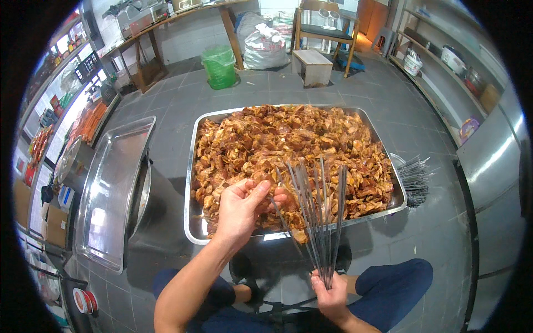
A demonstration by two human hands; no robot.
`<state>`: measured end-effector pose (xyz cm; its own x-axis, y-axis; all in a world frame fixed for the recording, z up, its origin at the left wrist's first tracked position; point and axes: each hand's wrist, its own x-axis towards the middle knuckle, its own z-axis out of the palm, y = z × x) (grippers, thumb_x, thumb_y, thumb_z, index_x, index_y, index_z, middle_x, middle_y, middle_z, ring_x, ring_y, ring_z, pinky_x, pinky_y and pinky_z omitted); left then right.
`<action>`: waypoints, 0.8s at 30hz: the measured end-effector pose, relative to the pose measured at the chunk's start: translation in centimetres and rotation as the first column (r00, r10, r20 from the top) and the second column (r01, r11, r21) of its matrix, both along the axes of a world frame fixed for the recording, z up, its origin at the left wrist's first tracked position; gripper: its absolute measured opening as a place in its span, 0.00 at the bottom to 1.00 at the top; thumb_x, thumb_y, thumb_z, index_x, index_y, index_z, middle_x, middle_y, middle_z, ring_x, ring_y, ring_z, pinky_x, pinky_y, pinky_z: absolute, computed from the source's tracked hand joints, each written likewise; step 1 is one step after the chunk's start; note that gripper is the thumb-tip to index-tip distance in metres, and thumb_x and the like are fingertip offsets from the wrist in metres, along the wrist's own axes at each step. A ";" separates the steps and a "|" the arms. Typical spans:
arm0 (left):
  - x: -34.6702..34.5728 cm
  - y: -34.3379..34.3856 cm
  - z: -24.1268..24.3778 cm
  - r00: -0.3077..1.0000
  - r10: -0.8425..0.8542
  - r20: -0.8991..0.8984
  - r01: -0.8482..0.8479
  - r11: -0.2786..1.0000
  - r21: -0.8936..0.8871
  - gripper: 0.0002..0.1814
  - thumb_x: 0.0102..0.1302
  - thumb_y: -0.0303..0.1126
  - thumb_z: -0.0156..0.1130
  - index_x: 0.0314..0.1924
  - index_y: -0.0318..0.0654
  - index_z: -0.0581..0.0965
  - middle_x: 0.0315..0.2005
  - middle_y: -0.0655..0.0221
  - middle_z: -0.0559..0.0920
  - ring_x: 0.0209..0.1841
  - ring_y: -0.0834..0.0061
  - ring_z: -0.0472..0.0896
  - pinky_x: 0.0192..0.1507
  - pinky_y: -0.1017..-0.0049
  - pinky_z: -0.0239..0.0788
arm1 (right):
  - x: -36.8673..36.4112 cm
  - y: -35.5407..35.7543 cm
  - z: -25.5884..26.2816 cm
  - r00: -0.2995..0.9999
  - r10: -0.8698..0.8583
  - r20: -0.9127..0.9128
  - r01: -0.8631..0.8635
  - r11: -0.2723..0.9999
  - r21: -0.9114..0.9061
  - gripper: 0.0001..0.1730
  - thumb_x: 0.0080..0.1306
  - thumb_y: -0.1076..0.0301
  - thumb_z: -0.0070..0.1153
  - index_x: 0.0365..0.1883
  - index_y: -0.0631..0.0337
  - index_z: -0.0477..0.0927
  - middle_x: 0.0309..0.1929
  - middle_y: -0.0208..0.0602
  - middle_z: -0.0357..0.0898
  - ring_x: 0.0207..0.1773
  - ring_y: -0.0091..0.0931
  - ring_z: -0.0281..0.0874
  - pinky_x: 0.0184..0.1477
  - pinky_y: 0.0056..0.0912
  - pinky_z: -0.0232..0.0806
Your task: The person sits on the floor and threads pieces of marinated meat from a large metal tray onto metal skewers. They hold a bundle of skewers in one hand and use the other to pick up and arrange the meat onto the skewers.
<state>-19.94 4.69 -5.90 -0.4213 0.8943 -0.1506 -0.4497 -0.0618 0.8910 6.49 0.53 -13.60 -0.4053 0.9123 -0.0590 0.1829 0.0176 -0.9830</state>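
Observation:
A wide steel tray [192, 166] on short-looking support in front of me is heaped with marinated meat pieces [287, 129]. My right hand [331, 295] grips the lower ends of a bundle of flat metal skewers [320, 233], which fan upward over the tray's near edge. One skewer leans left of the others, and a meat piece [300, 236] is on it. Over the near left part of the heap, my left hand [243, 208] pinches what looks like a piece of meat, mostly hidden by the fingers. The leaning skewer's upper part is beside those fingertips.
An inclined steel tray [112, 195] rests on a pot to the left. More skewers [414, 181] stand bundled right of the meat tray. Beyond are a green bin [218, 68], a small stool [312, 66] and a chair [327, 31]. Shelves [449, 62] line the right side.

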 end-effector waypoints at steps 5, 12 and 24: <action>-0.1 1.0 -0.7 0.996 -0.019 0.092 0.008 0.993 0.120 0.15 0.76 0.38 0.51 0.48 0.31 0.74 0.40 0.59 0.83 0.42 0.70 0.83 0.46 0.72 0.77 | -0.2 0.3 0.5 0.999 0.034 -0.009 -0.034 0.998 -0.047 0.06 0.67 0.74 0.57 0.38 0.69 0.79 0.21 0.28 0.75 0.25 0.15 0.70 0.29 0.22 0.64; 0.6 1.3 -1.0 0.994 0.041 0.099 -0.056 0.987 0.152 0.19 0.77 0.43 0.48 0.45 0.32 0.74 0.33 0.63 0.82 0.34 0.73 0.82 0.38 0.72 0.76 | -0.4 0.0 -0.2 0.999 0.019 -0.031 -0.021 0.999 -0.038 0.06 0.67 0.75 0.57 0.39 0.69 0.79 0.24 0.30 0.78 0.26 0.15 0.72 0.30 0.21 0.65; 2.5 0.9 -2.1 0.998 0.023 0.051 -0.029 0.993 0.117 0.16 0.77 0.40 0.50 0.44 0.33 0.75 0.28 0.67 0.82 0.28 0.77 0.82 0.33 0.77 0.75 | -3.1 -0.1 1.8 0.998 -0.024 -0.054 0.022 0.999 -0.035 0.05 0.69 0.74 0.56 0.41 0.67 0.77 0.26 0.25 0.76 0.26 0.13 0.69 0.29 0.17 0.63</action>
